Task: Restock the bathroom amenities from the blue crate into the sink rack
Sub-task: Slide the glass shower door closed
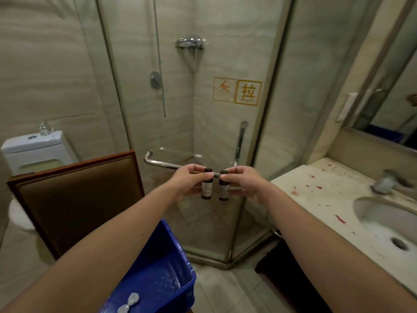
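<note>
Left fingers [200, 175] pinch a small dark cylindrical bottle with a black cap and pale label [206, 188] just below its cap. The right fingers [230, 176] hold a matching second dark bottle [223, 188] the same way. The two bottles hang upright side by side, nearly touching, in mid-air in front of the glass shower door [225, 136] and its chrome bar handle [162, 164]. They are well clear of the blue plastic crate [162, 267] below, where a few small clear-wrapped items [128, 301] lie.

The grips look light and sit high on the bottles. A slip could drop either one onto the tiled floor [216, 290], and a careless swing could knock one against the other or against the glass.

The sink rack is not in view. The pale stone worktop flecked with red [327, 195] and its white oval sink [383, 222] lie off to the right, so the carry probably calls for a turn that way.

The left hand [187, 180] and right hand [244, 181] face each other, with both bare arms stretched forward and converging ahead of the body
</note>
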